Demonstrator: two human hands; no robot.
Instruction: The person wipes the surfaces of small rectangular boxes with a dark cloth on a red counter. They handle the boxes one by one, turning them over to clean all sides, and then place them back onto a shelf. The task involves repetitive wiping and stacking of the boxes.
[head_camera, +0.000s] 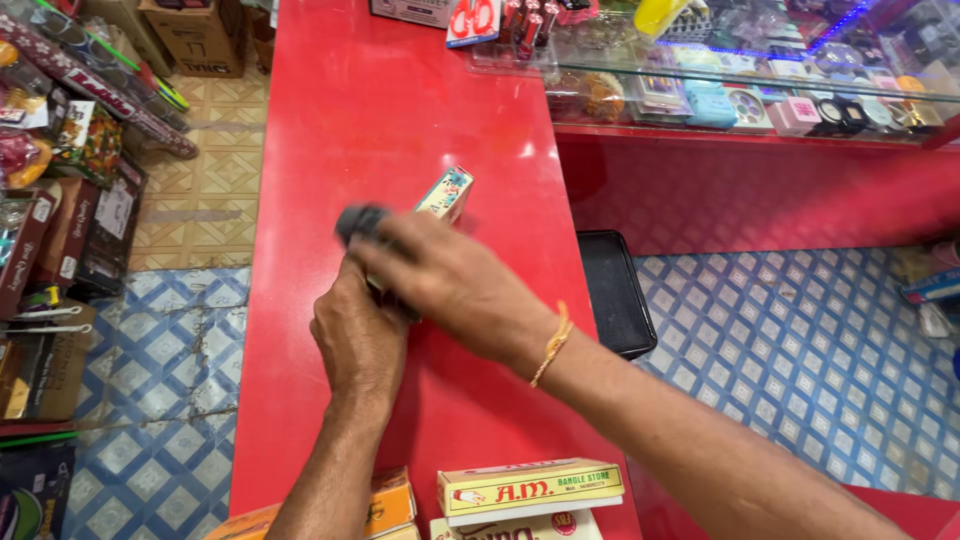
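Centrally in the head view, both hands meet over the red worktop (400, 90). The left hand (360, 335) has its grip wrapped around the near end of a dark object (362, 222), while the right hand (455, 285) lies across it from the right, fingers closed over its middle. Just beyond, touching the object's far side, a small colourful box (446, 192) stands tilted. Cream cardboard boxes (530, 488) sit at the near edge; a black tray (612, 290) lies to the right, below the worktop.

A small shop: beyond the hands runs a red counter (400, 110), to their upper right a glass display case (760, 85) of trinkets, to their left stacked packaged goods (70, 200).
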